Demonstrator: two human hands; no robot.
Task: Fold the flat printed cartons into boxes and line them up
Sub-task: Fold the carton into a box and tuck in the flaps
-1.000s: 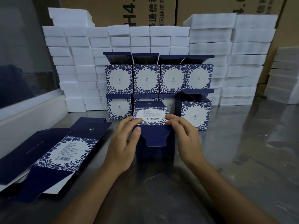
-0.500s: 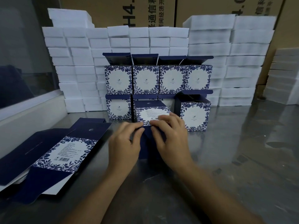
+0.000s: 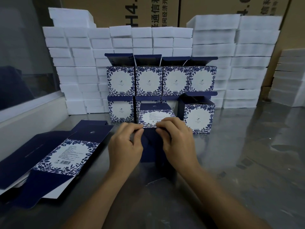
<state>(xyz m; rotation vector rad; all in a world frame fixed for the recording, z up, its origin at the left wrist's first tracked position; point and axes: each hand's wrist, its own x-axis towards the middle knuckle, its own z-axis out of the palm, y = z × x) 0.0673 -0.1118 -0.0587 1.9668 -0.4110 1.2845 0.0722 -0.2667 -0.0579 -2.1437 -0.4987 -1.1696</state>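
Both hands work on one half-folded carton (image 3: 156, 119) that stands on the steel table (image 3: 247, 162) near the middle of the scene, just in front of the finished boxes. The left hand (image 3: 126, 146) has its fingers curled, thumb and forefinger pinching the near upper edge of the carton where the floral printed panel meets the dark navy flap (image 3: 151, 142); the right hand (image 3: 177, 139) does the same from the other side, its fingertips (image 3: 160, 128) bent over that same edge, so the two sets of fingers nearly meet above the flap. The navy flap hangs down toward the person between the two palms, and how far it is tucked in cannot be told. Behind the carton, the far row of boxes (image 3: 161, 80) is the upper of two tiers, four abreast with their navy lids standing open. Beneath it the lower tier shows one box at the left (image 3: 120, 111) and one at the right (image 3: 198, 116), which sits a little nearer and slightly turned; those between are mostly hidden by the carton. To the near left lies a pile of flat cartons (image 3: 66, 154), fanned out, the top one showing its printed panel with a barcode. White foam blocks (image 3: 79, 66) are stacked in walls behind and to both sides of the boxes, and brown shipping cartons (image 3: 132, 10) with large printed characters rise at the far back.
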